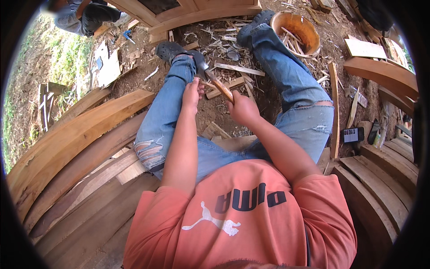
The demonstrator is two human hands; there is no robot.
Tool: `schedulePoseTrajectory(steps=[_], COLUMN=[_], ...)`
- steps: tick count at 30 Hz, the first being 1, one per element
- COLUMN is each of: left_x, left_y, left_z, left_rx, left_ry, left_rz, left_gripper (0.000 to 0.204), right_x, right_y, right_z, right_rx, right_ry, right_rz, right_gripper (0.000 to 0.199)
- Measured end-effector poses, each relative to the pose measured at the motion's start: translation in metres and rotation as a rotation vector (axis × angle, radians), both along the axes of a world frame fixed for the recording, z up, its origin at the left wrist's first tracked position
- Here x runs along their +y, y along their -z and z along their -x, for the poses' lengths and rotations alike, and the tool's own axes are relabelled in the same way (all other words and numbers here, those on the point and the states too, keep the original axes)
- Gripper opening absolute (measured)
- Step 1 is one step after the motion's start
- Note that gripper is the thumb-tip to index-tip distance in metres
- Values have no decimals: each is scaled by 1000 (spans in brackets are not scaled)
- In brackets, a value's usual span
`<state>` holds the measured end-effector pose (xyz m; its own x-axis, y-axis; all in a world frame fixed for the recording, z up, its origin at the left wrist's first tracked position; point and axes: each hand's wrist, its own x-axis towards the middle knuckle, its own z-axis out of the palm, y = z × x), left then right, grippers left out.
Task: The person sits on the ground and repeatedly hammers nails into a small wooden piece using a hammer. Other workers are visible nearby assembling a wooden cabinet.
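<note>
My right hand (242, 108) grips the wooden handle of a small hatchet (214, 80), whose dark metal head points up and left between my knees. My left hand (192, 92) is closed around a thin wooden stick (207, 84) held right under the hatchet head. Both hands hover above the dirt ground between my jeans-clad legs, over a scatter of wood chips and offcuts (233, 67). I sit on curved wooden planks.
Long curved planks (76, 134) lie to my left and more curved boards (380, 188) to my right. An orange bucket (296, 31) holding wood strips stands by my right foot. A dark phone (352, 134) lies at right. Another person (85, 15) crouches at top left.
</note>
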<state>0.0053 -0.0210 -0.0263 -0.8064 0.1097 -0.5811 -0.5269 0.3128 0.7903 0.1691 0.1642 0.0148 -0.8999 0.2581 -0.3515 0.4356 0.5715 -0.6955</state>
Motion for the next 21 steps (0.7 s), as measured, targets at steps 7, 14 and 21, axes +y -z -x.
schedulePoseTrajectory(steps=[7,14,21], left_x=[14,1,25], left_y=[-7,18,2], left_z=[-2,-7,-18], left_rx=[8,-12,54], left_ry=[28,77,-20], left_rz=[-20,43,-1], left_gripper=[48,50,43], right_x=[9,8,17], right_y=[21,2,33], right_z=[-7,8,2], right_rx=[-54,27,-18], right_ry=[4,39,54], right_rz=[-22,-8,4], right_gripper=[31,31,32])
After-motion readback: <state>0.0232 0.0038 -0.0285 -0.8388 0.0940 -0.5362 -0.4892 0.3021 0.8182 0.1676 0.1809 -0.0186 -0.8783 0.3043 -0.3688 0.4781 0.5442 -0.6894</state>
